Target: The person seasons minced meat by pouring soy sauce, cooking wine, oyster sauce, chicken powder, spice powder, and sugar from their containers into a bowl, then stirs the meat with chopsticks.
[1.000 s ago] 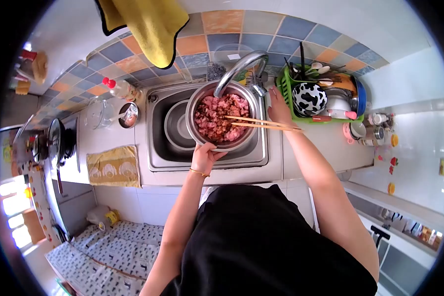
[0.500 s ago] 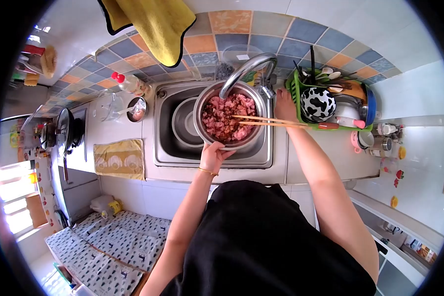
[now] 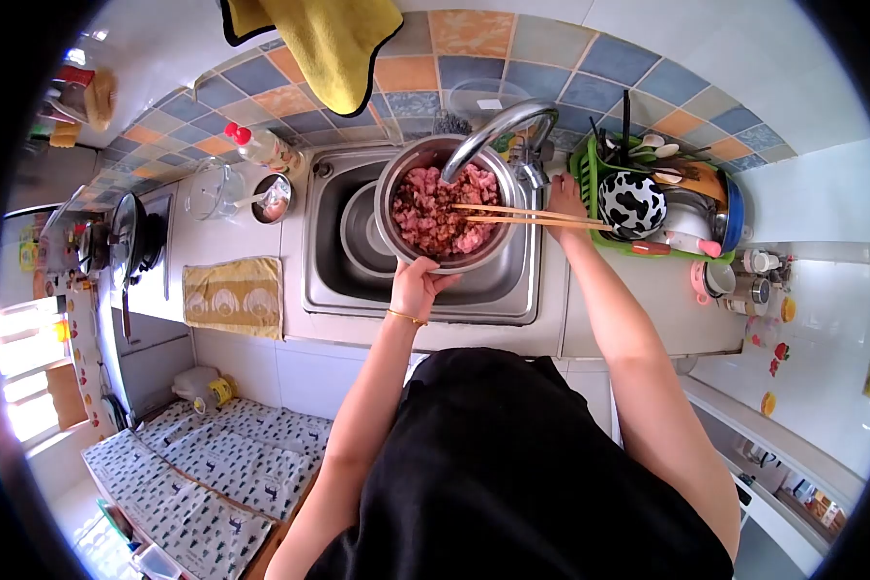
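Note:
My left hand point(image 3: 419, 281) grips the near rim of a metal bowl point(image 3: 387, 215) held over the sink point(image 3: 321, 290). Inside the bowl is pink ground meat point(image 3: 435, 208) with darker brown patches. Two wooden chopsticks point(image 3: 536, 217) lean over the bowl's right rim, their tips in the meat and their far ends above my right wrist. The curved faucet point(image 3: 498, 126) reaches over the bowl, with no water visible. My right hand point(image 3: 565, 201) is between the faucet base and the green rack point(image 3: 585, 184), fingers extended and apparently empty.
A second metal bowl point(image 3: 358, 232) sits in the sink. Left of it are a small bowl point(image 3: 273, 198), a glass pitcher point(image 3: 215, 190), a red-capped bottle point(image 3: 261, 147) and a patterned cloth point(image 3: 233, 296). A yellow towel point(image 3: 333, 53) hangs above. Mugs point(image 3: 710, 278) stand at right.
The camera view has shifted slightly. My right hand has moved a little away from the faucet base, its fingers nearer the green rack. My left hand keeps its hold on the bowl.

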